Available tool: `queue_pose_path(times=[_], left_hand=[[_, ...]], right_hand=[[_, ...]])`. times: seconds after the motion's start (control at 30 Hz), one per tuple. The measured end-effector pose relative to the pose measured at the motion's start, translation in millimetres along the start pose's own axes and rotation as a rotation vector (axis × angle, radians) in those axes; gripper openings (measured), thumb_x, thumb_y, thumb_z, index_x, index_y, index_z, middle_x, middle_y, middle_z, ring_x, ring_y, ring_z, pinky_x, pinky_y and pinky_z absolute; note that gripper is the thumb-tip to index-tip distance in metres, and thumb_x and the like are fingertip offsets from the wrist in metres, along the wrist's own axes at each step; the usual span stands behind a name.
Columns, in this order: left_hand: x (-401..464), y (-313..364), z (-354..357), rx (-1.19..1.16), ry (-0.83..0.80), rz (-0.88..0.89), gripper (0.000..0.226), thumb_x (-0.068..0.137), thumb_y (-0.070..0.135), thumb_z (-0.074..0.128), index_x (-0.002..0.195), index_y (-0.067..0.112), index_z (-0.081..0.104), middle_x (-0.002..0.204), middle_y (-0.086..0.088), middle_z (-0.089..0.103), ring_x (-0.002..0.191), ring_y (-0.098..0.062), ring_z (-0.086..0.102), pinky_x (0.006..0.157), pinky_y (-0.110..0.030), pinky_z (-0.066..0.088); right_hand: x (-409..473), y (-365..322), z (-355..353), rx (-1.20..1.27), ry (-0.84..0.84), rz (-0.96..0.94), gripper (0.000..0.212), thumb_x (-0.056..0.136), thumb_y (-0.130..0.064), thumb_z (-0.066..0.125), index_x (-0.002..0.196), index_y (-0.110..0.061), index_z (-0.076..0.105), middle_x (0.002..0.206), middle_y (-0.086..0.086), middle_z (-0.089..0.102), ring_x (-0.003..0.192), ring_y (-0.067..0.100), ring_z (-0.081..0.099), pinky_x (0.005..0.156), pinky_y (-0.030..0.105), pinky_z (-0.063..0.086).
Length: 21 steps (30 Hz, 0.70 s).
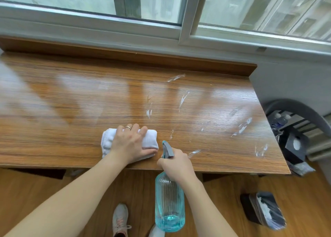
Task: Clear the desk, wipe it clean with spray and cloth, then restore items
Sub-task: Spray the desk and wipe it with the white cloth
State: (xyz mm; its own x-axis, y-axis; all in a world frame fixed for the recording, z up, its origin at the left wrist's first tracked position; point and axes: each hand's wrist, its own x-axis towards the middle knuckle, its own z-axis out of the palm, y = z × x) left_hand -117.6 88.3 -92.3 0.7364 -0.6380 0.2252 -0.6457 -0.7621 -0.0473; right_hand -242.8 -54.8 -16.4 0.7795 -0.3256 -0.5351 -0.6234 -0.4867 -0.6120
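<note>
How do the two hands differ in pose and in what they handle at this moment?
The left hand lies flat, pressing the folded white cloth onto the desk; the right hand curls round the spray bottle's neck. The cloth rests on the desk; the bottle hangs below its front edge. Both hands work near that edge.

The desk [71,96] is wood-grain, glossy and smooth, streaked with white smears. The cloth [149,140] is soft white terry. The spray bottle [169,206] is clear, ribbed blue plastic with a matt grey trigger.
</note>
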Motion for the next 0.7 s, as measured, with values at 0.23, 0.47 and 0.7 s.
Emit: queue_pose_path(times=[0.23,0.47,0.7], left_hand=[[43,-7,6,0.006,-0.041,-0.067,0.097,0.068,0.093,0.024,0.107,0.013,0.061,0.087,-0.012,0.062,0.07,-0.03,0.061,0.071,-0.041,0.044],[78,-15,5,0.058,-0.115,-0.107,0.101,0.066,0.095,0.023,0.127,0.02,0.051,0.108,-0.009,0.061,0.093,-0.029,0.061,0.082,-0.042,0.04],[41,-26,6,-0.002,-0.04,-0.047,0.091,0.065,0.094,0.034,0.1,0.015,0.061,0.085,-0.01,0.063,0.073,-0.029,0.059,0.07,-0.04,0.041]], right_hand=[[13,-6,-4,-0.011,0.002,0.011,0.011,0.087,-0.024,0.063,0.08,-0.017,0.057,0.077,0.001,0.059,0.065,0.016,0.05,0.062,0.032,0.044],[14,-13,-13,-0.009,-0.004,0.006,0.01,0.088,-0.024,0.064,0.086,-0.014,0.061,0.081,0.001,0.061,0.065,0.015,0.05,0.057,0.028,0.039],[30,-32,-28,0.016,-0.021,0.004,0.021,0.084,-0.03,0.068,0.075,-0.019,0.053,0.074,-0.004,0.057,0.065,0.016,0.05,0.059,0.031,0.039]])
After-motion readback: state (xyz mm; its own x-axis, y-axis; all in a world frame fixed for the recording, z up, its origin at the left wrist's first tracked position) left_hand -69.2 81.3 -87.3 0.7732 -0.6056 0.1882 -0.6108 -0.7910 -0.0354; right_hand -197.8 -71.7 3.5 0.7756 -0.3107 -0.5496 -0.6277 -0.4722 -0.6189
